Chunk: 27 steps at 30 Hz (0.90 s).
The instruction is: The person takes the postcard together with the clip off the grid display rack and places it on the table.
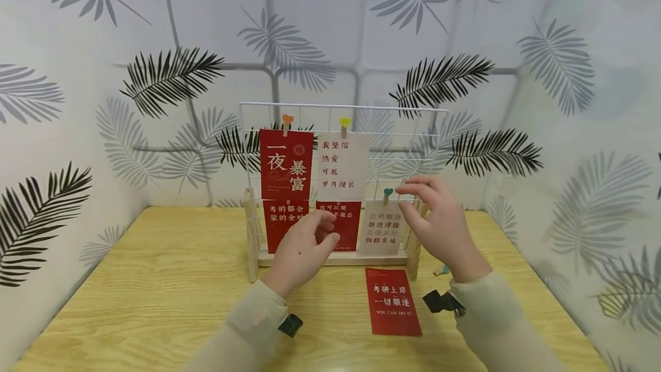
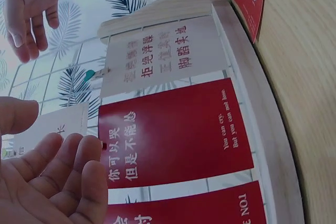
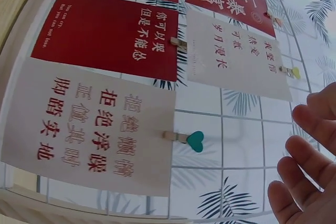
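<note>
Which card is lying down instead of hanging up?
The red card saying YOU CAN DO IT: it lies flat on the table, while the other five cards hang on the rack.

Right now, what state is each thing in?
Upper red card: clipped
Upper white card: clipped
Lower-left red card: clipped
Lower-middle red card: clipped
Lower white card: clipped
YOU CAN DO IT card: unclipped, flat
Orange heart clothespin: clamped
Yellow heart clothespin: clamped
Teal heart clothespin: clamped
Second teal heart clothespin: lying loose
Wire-grid rack: upright
Left hand: empty
Right hand: empty
</note>
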Each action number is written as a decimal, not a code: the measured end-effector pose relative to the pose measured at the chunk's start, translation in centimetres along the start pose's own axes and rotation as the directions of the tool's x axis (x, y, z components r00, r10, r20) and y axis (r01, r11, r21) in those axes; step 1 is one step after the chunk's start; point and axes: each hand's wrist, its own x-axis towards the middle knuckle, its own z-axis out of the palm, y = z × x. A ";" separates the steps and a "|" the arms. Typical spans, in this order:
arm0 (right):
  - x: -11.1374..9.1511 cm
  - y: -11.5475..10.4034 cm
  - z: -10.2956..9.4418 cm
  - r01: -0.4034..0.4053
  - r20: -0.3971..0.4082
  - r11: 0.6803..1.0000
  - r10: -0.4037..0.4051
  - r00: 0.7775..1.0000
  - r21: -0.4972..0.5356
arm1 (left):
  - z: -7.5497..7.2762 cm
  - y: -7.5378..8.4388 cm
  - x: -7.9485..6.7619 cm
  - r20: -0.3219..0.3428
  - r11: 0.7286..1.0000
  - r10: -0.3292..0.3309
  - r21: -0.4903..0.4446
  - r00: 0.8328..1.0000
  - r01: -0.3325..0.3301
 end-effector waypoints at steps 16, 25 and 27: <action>4.3 -2.7 -1.3 0.206 -0.041 0.976 -0.209 0.977 -0.076 | -1.9 0.0 1.2 -0.049 1.000 -0.005 0.000 0.999 0.005; 6.7 -3.9 -1.7 0.236 -0.019 0.965 -0.239 0.971 -0.111 | -3.0 0.4 1.9 -0.068 1.000 -0.009 -0.021 0.998 0.008; 7.1 -4.1 -1.8 0.246 -0.015 0.963 -0.249 0.968 -0.114 | -3.3 0.3 2.0 -0.063 1.000 -0.008 -0.027 0.998 0.007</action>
